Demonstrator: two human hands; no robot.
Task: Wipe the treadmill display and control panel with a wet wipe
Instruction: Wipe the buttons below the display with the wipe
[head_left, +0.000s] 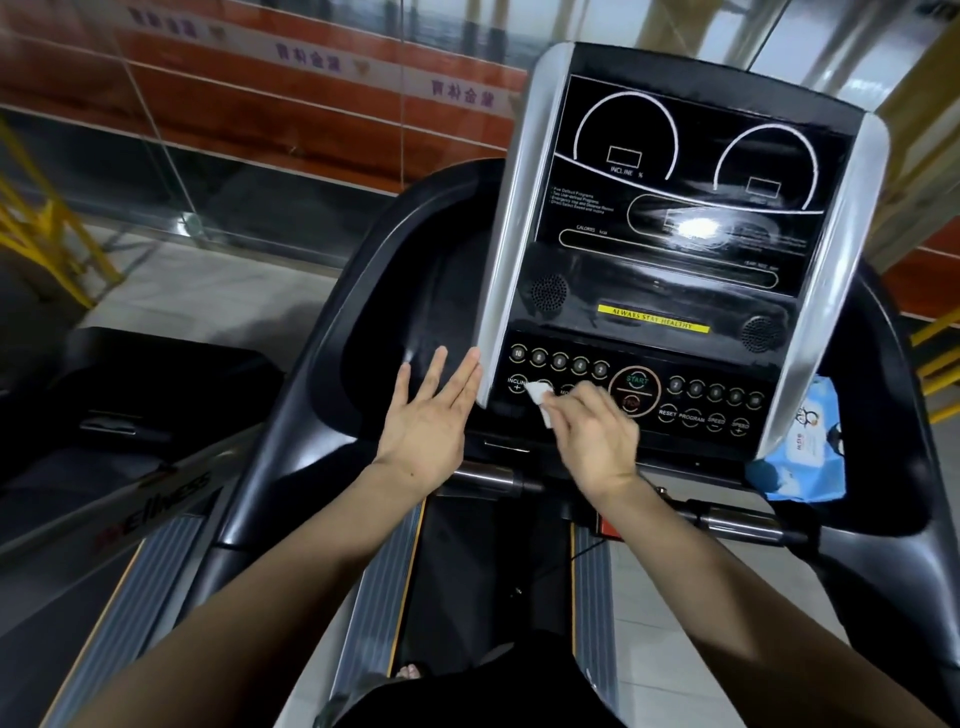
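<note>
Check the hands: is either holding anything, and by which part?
Right hand holds the wet wipe bunched under its fingers, one corner sticking out left. Left hand is open, holding nothing.

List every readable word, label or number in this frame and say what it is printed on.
"INCLINE %": left dial of the display
"CALORIES": display bar
"ALWAYS STAY HEALTHY": yellow strip
"START", "INCLINE +", "RESET", "PROGRAM", "SPEED": control panel buttons
Number keys, program list: too blurred
Wet wipe pack print, mirrored wall signs, side-rail logo: unreadable
</note>
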